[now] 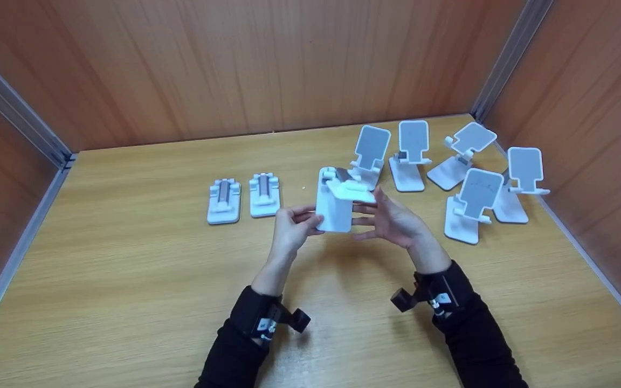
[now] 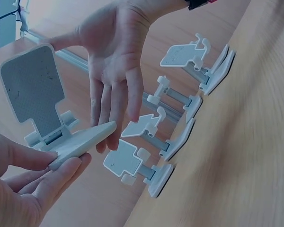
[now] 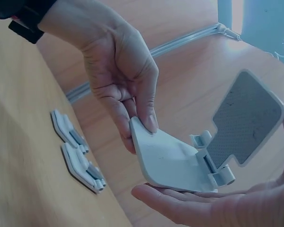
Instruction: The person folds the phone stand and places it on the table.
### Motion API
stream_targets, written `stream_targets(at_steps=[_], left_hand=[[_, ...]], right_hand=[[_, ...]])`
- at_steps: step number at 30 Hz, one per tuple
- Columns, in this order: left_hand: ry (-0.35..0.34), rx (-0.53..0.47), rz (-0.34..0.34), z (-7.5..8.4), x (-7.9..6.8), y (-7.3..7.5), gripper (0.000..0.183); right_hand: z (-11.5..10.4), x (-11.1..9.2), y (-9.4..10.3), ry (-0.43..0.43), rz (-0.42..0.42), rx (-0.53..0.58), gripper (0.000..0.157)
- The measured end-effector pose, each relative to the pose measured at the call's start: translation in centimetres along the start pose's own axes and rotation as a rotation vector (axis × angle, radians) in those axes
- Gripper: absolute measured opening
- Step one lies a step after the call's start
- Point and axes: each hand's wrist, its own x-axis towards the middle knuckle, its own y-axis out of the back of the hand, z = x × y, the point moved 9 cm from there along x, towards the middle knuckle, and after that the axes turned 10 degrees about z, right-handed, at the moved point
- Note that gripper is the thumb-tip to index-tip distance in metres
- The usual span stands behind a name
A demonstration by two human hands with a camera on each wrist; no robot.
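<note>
A white phone stand [image 1: 335, 213] with a grey pad on its tilted plate is held up above the table. My left hand [image 1: 295, 230] pinches the edge of its base between thumb and fingers, as the right wrist view shows at the base corner [image 3: 154, 158]. On the other side is my right hand [image 1: 394, 218], its fingers extended under and beside the base. The right thumb reaches the far edge of the stand's plate [image 2: 33, 87]. In the left wrist view the right palm [image 2: 116, 42] faces the stand.
Two folded phone stands, the left one [image 1: 224, 202] and the right one [image 1: 264, 195], lie flat on the table [image 1: 127, 269]. Several unfolded stands [image 1: 414, 145] stand at the right. Wooden panels [image 1: 267, 64] enclose the back and sides.
</note>
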Motion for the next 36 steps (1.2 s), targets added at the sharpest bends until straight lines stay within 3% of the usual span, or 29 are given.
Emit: stream_targets(at_steps=[7,13,20,22,28,32,36], left_hand=[[-0.005,0.020,-0.072,0.2,-0.3,-0.9,0.030],[0.003,0.037,-0.176,0.5,-1.1,-2.0,0.063],[-0.017,0.047,-0.214,0.6,-1.4,-2.4,0.113],[-0.015,0.061,-0.221,0.6,-1.5,-2.4,0.111],[0.021,0.052,-0.211,0.6,-1.6,-2.3,0.077],[0.014,0.040,-0.206,0.8,-1.7,-2.3,0.070],[0.032,0.001,-0.182,0.9,-1.7,-2.1,0.062]], right_hand=[[0.1,0.4,0.7,0.002,0.067,0.015,0.102],[0.2,0.6,1.2,0.013,0.118,-0.037,0.099],[0.3,0.8,1.0,0.045,0.114,-0.087,0.094],[0.3,0.8,1.0,0.049,0.116,-0.102,0.092],[0.1,0.7,1.0,0.054,0.115,-0.127,0.086],[-0.1,0.5,1.0,0.064,0.126,-0.117,0.077],[-0.5,0.3,1.3,0.077,0.188,-0.123,0.066]])
